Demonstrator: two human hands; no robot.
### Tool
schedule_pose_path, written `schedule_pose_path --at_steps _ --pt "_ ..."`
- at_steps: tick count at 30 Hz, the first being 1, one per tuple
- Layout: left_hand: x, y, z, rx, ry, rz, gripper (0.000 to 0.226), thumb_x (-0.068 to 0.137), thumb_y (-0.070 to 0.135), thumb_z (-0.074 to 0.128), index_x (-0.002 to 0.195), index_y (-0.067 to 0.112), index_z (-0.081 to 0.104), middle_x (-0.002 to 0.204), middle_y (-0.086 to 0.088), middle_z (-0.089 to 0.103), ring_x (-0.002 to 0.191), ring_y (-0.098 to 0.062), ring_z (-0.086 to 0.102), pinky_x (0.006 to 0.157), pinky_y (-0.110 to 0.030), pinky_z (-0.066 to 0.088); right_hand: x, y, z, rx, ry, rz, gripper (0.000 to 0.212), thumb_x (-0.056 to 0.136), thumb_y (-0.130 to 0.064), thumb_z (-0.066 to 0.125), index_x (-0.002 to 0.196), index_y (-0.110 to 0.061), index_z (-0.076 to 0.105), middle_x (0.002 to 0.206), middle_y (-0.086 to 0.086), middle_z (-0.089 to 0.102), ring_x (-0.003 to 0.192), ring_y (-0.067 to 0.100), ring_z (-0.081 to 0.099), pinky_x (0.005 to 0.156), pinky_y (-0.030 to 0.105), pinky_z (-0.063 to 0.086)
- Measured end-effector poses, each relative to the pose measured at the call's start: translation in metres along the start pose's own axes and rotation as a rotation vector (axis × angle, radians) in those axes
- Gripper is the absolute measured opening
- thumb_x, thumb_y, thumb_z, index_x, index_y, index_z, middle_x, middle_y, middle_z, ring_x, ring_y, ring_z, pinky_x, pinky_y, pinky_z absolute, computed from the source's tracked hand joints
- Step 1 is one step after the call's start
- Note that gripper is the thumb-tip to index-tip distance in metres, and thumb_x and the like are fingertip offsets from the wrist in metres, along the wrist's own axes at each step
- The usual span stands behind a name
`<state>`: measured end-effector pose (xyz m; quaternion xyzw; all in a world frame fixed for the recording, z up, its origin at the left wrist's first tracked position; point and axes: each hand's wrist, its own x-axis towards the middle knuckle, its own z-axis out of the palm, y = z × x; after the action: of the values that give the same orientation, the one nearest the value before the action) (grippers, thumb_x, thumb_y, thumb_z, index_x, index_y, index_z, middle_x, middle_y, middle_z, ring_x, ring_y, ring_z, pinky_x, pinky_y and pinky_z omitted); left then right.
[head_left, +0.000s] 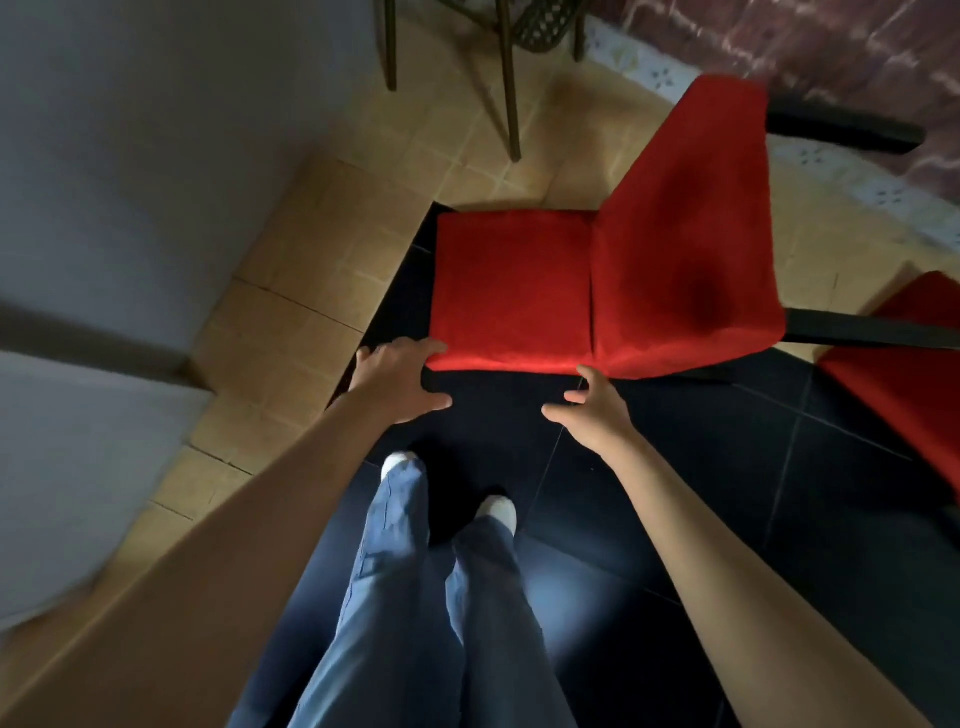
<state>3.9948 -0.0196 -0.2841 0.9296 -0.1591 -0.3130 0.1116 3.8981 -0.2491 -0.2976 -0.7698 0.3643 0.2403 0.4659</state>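
Red chair at left hand

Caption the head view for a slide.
Left hand and right hand reach, fingers spread, for the near edge of a red chair.
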Motion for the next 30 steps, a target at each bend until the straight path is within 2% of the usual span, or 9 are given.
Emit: schedule_pose_path --at_steps 4,9,13,17,20,22,25,27,30 --pt "0.068 -0.013 0.053 -0.089 -0.082 -0.081 0.074 0.079 0.049 0.072 0.143 0.035 0.038 0.139 -0.003 0.049 0.127 -0.026 0.048 0.11 -0.048 0.031 0.072 0.028 0.029 0.007 0.019 0.082 0.081 0.084 -0.021 0.073 0.151 -0.02 0.028 0.139 0.007 0.054 0.08 0.005 0.054 0.058 0.016 0.038" --pt "0.16 -0.034 0.118 -0.175 -0.095 -0.125 0.076 0.079 0.047 0.073 0.145 0.035 0.036 0.142 -0.002 0.047 0.129 -0.026 0.046 0.11 -0.047 0.029 0.174 0.067 0.06 -0.001 0.045 0.122 0.082 0.085 -0.025 0.072 0.152 -0.021 0.026 0.14 0.007 0.052 0.118 0.022 0.055 0.077 0.024 0.039" --pt "0.23 -0.051 0.177 -0.193 -0.09 -0.168 0.077 0.08 0.046 0.072 0.146 0.032 0.034 0.14 -0.003 0.051 0.129 -0.026 0.046 0.111 -0.048 0.03 0.252 0.1 0.078 -0.026 0.1 0.141 0.083 0.086 -0.026 0.072 0.153 -0.022 0.023 0.143 0.009 0.05 0.116 0.021 0.056 0.059 0.014 0.036" --pt "0.282 -0.064 0.245 -0.232 -0.091 -0.266 0.081 0.082 0.05 0.069 0.149 0.028 0.029 0.143 -0.01 0.044 0.131 -0.031 0.043 0.111 -0.052 0.029 0.317 0.131 0.097 -0.003 0.15 0.181 0.087 0.085 -0.026 0.074 0.153 -0.021 0.022 0.143 0.011 0.049 0.119 0.024 0.055 0.08 0.022 0.04" --pt "0.307 -0.065 0.295 -0.399 -0.062 -0.336 0.085 0.082 0.05 0.068 0.151 0.028 0.022 0.144 -0.017 0.038 0.131 -0.036 0.042 0.109 -0.05 0.035 0.35 0.152 0.111 -0.034 0.227 0.181 0.08 0.084 -0.028 0.074 0.149 -0.018 0.028 0.114 0.004 0.062 0.087 0.016 0.061 0.064 0.018 0.041" --pt "0.319 -0.062 0.32 -0.521 -0.024 -0.376 0.089 0.082 0.048 0.069 0.153 0.029 0.018 0.143 -0.02 0.035 0.128 -0.038 0.044 0.106 -0.049 0.038 0.367 0.163 0.12 -0.031 0.282 0.183 0.084 0.084 -0.031 0.072 0.151 -0.019 0.022 0.097 0.001 0.062 0.069 0.01 0.056 0.056 0.021 0.044" --pt "0.33 -0.058 0.352 -0.646 0.014 -0.431 0.096 0.082 0.046 0.071 0.154 0.029 0.01 0.145 -0.021 0.029 0.13 -0.038 0.04 0.108 -0.051 0.036 0.388 0.18 0.137 -0.02 0.297 0.187 0.102 0.085 -0.036 0.069 0.154 -0.029 -0.006 0.121 0.014 0.057 0.082 0.019 0.061 0.078 0.035 0.052" --pt "0.335 -0.056 0.369 -0.701 0.016 -0.476 0.1 0.082 0.047 0.07 0.154 0.028 0.003 0.148 -0.021 0.024 0.131 -0.037 0.038 0.108 -0.051 0.036 0.398 0.188 0.147 -0.017 0.289 0.189 0.108 0.085 -0.039 0.068 0.151 -0.033 -0.018 0.132 0.019 0.049 0.081 0.017 0.055 0.077 0.032 0.045" --pt "0.344 -0.055 0.388 -0.781 0.07 -0.52 0.105 0.083 0.045 0.07 0.154 0.024 -0.004 0.149 -0.024 0.022 0.129 -0.039 0.041 0.105 -0.051 0.039 0.41 0.194 0.158 0.002 0.33 0.215 0.112 0.085 -0.046 0.067 0.147 -0.036 -0.026 0.145 0.028 0.029 0.11 0.035 0.055 0.083 0.038 0.044"
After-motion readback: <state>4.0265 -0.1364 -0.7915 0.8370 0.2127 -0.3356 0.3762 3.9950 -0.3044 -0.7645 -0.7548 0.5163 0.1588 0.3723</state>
